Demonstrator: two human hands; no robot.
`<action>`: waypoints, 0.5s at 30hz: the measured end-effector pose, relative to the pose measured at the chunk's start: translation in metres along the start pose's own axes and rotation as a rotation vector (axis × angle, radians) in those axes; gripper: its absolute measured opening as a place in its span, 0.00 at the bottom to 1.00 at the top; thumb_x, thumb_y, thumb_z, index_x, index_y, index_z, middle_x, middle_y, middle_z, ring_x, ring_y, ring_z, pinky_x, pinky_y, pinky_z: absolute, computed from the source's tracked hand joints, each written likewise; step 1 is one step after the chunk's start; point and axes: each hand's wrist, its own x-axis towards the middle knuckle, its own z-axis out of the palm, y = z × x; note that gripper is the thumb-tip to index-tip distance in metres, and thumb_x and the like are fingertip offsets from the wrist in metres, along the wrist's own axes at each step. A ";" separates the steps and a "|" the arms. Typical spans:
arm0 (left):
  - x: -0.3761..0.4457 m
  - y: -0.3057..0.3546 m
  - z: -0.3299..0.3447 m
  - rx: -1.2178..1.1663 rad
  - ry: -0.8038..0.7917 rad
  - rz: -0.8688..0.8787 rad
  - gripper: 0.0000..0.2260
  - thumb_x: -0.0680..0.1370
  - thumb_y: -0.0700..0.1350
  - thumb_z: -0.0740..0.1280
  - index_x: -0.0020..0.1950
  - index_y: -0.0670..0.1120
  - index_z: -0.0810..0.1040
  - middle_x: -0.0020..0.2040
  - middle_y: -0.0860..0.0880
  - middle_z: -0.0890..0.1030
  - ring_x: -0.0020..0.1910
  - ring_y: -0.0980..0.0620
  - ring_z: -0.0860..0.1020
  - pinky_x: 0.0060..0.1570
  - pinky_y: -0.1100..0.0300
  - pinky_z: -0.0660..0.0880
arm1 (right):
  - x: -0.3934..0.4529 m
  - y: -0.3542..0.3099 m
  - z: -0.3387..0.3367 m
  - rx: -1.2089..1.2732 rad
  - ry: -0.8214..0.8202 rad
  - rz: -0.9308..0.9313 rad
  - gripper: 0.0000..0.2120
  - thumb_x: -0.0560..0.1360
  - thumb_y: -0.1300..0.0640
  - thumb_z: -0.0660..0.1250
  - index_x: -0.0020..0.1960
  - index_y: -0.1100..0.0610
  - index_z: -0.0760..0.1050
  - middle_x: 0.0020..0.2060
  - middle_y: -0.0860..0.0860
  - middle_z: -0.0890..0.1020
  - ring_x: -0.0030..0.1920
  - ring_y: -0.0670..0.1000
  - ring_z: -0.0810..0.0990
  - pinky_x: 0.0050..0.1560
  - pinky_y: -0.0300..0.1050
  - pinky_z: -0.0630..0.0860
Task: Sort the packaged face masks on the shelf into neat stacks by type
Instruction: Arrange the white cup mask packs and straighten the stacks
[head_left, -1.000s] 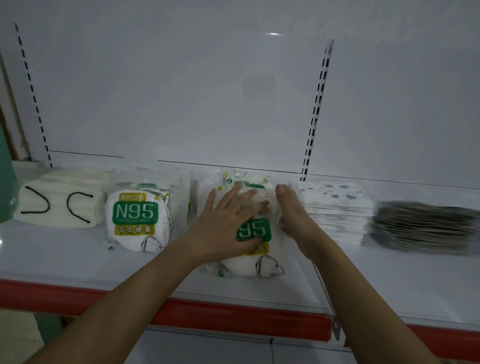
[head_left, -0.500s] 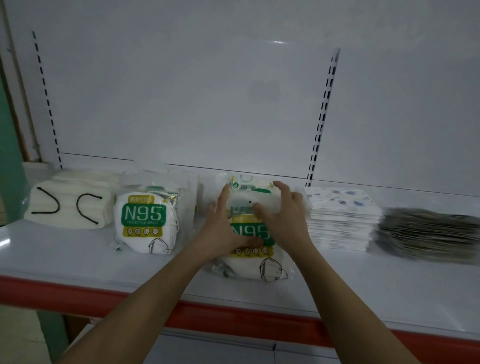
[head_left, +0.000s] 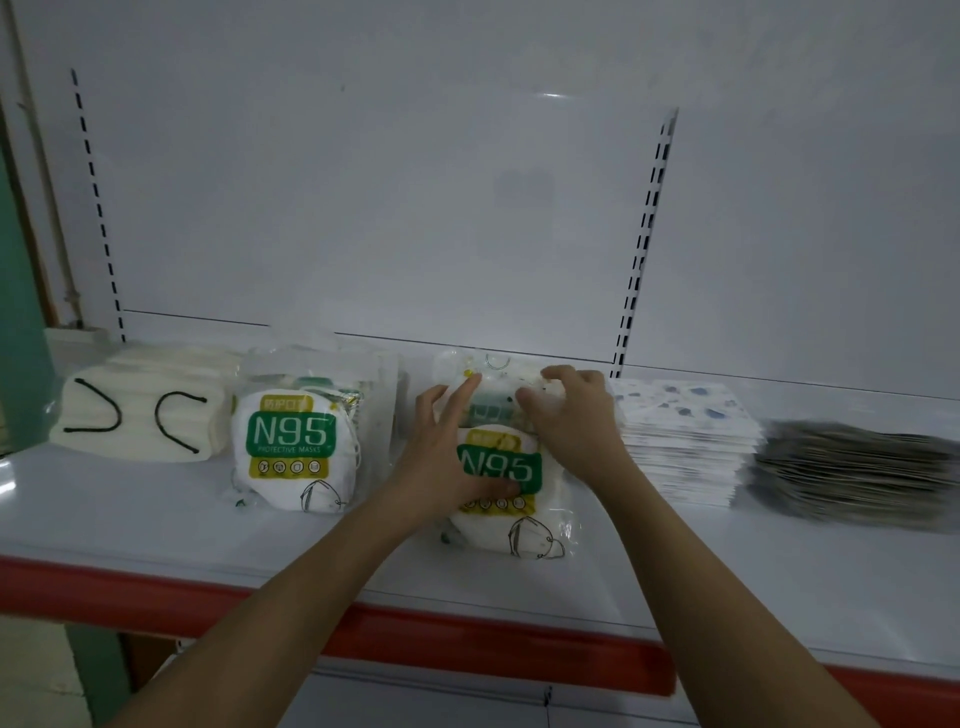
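Two stacks of clear N95 mask packs with green labels stand on the white shelf (head_left: 156, 535). One N95 stack (head_left: 291, 447) is left of centre. My hands are on the middle N95 stack (head_left: 519, 525). My left hand (head_left: 447, 457) lies flat on its left side, fingers straight and thumb across the green label. My right hand (head_left: 576, 421) has its fingers curled over the top of a pack at the back of that stack. The upper half of the stack is hidden by my hands.
White masks with black ear loops (head_left: 140, 415) lie at the far left. A tall stack of blue-patterned packs (head_left: 685, 441) and a low grey stack (head_left: 852, 473) sit to the right. The shelf has a red front edge (head_left: 467, 644) and a white back panel.
My right hand moved from the right side of the middle stack onto its top and curled its fingers. My left hand slid to the stack's left edge, uncovering the label.
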 end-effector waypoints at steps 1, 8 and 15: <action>-0.003 -0.001 -0.001 -0.001 -0.007 0.014 0.55 0.63 0.52 0.82 0.78 0.63 0.47 0.77 0.52 0.46 0.64 0.60 0.60 0.55 0.76 0.61 | -0.002 -0.001 -0.001 0.008 0.048 0.000 0.23 0.79 0.42 0.62 0.69 0.53 0.70 0.64 0.53 0.68 0.64 0.55 0.68 0.63 0.54 0.71; -0.006 -0.002 -0.007 0.028 -0.098 -0.012 0.58 0.61 0.53 0.83 0.72 0.70 0.41 0.79 0.53 0.38 0.79 0.50 0.48 0.74 0.50 0.56 | 0.020 -0.003 -0.016 -0.074 0.008 -0.050 0.14 0.83 0.59 0.58 0.65 0.58 0.77 0.59 0.54 0.81 0.58 0.55 0.78 0.53 0.43 0.71; -0.003 0.004 0.003 0.112 0.055 0.072 0.56 0.62 0.54 0.83 0.78 0.63 0.48 0.78 0.52 0.44 0.76 0.53 0.53 0.62 0.65 0.54 | 0.043 -0.019 -0.022 -0.210 -0.059 -0.065 0.11 0.76 0.67 0.64 0.48 0.59 0.85 0.48 0.51 0.85 0.48 0.52 0.82 0.51 0.47 0.81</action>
